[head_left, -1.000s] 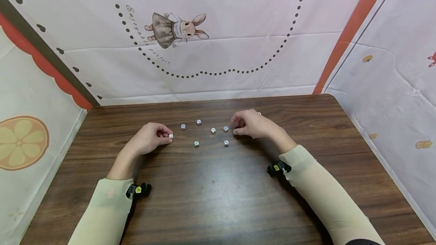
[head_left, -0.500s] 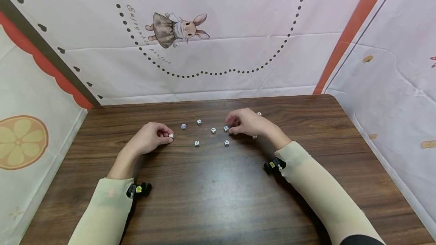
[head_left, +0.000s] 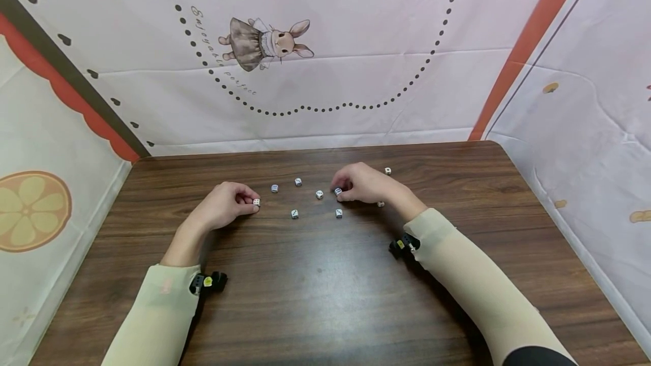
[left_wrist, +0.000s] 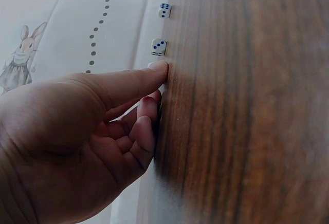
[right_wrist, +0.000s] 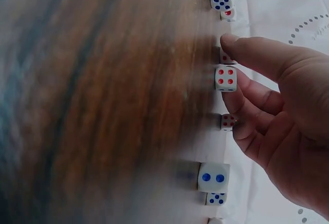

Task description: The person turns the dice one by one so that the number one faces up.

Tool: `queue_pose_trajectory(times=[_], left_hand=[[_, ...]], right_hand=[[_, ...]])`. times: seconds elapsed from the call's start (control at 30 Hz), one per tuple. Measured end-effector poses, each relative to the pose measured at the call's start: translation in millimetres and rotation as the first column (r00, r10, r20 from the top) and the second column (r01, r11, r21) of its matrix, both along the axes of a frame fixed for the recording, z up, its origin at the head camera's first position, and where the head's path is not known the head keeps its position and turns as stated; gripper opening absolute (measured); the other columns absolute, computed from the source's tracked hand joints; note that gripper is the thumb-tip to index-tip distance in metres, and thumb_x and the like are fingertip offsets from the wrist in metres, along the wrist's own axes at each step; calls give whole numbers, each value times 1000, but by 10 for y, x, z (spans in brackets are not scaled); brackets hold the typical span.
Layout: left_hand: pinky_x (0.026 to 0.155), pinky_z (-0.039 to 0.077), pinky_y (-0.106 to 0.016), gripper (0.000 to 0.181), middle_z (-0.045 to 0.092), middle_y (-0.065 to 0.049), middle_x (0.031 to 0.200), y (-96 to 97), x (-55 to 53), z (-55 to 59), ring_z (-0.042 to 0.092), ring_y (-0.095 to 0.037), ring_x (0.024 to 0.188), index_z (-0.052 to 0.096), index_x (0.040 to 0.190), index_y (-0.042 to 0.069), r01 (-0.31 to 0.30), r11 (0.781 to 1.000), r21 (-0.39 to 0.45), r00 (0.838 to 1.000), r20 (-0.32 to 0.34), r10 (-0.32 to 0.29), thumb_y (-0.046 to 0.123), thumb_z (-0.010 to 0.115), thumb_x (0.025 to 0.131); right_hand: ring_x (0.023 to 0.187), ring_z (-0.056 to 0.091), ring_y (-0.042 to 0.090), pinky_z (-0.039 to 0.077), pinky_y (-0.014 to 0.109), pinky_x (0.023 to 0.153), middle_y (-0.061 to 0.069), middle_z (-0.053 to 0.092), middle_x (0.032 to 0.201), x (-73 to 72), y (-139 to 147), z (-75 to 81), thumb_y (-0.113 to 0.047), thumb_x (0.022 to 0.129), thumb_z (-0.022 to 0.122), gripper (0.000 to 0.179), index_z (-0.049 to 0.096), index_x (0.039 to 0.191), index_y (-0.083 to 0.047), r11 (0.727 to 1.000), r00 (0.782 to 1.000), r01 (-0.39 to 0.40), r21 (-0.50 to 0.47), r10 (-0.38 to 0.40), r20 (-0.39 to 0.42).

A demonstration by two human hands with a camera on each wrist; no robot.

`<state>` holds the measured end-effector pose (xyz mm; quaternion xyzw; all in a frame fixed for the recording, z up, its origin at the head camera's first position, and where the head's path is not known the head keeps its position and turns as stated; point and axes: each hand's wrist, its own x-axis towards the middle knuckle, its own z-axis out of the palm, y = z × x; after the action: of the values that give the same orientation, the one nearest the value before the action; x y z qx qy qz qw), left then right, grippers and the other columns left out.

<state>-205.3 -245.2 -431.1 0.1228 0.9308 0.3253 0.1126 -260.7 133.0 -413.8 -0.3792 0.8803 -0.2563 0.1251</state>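
Observation:
My left hand [head_left: 227, 206] rests at the left of a spread of white dice, pinching a die [head_left: 256, 202] between thumb and fingertips. In the left wrist view the thumb covers that die. My right hand [head_left: 362, 182] has its thumb and fingertips around another die [head_left: 338, 191] on the table. From the right wrist, a die with four red pips [right_wrist: 225, 79] shows beside the fingers, and part of another die [right_wrist: 225, 56] shows behind the thumb. Between the hands lie a middle die [head_left: 319, 194], a near left die [head_left: 295, 214] and a near right die [head_left: 339, 213].
Two more dice, one at the far left [head_left: 274, 188] and one at the back [head_left: 298, 182], sit on the brown wooden table [head_left: 305, 298]. Right of the right hand are a back die [head_left: 388, 170] and a die by the wrist [head_left: 380, 204]. A printed cloth [head_left: 356, 72] hangs behind.
My right hand has moved left, and its thumb and fingertips have come around a die. My left hand keeps its place with its die.

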Motion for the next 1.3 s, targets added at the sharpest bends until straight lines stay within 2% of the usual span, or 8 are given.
queue_pose_trajectory(times=[0.27,0.5,0.83,1.3], left_hand=[[75,50,-32,12,69,-1,90,-9,-18,-10,61,-18,84,79,104,9,0,1000,4,1000,6,0,17,82,95],[75,50,-33,13,69,-1,91,-6,-10,-5,61,-18,84,79,106,9,8,1000,3,1000,3,-8,17,81,95],[75,50,-33,12,70,-1,91,-2,1,3,61,-19,84,79,105,9,1,1000,1,1000,7,-1,17,81,96],[75,50,-34,13,69,-1,90,-5,4,1,61,-18,83,79,105,9,3,1000,3,1000,0,-3,17,82,95]], right_hand=[[82,62,11,52,33,79,-4,69,89,-26,-20,-23,-11,96,79,12,79,108,-11,1000,1000,-25,9,25,-4],[82,66,10,55,32,78,-7,72,89,-46,-7,-52,-13,98,79,8,78,106,-13,999,999,26,-22,-25,46],[78,65,10,53,32,75,-7,71,85,-61,3,-64,-15,97,79,5,78,101,-12,996,997,62,-56,-60,37],[79,66,10,54,33,78,-6,73,84,-58,-27,-41,-15,97,80,5,77,99,-11,994,994,106,-10,-106,39]])
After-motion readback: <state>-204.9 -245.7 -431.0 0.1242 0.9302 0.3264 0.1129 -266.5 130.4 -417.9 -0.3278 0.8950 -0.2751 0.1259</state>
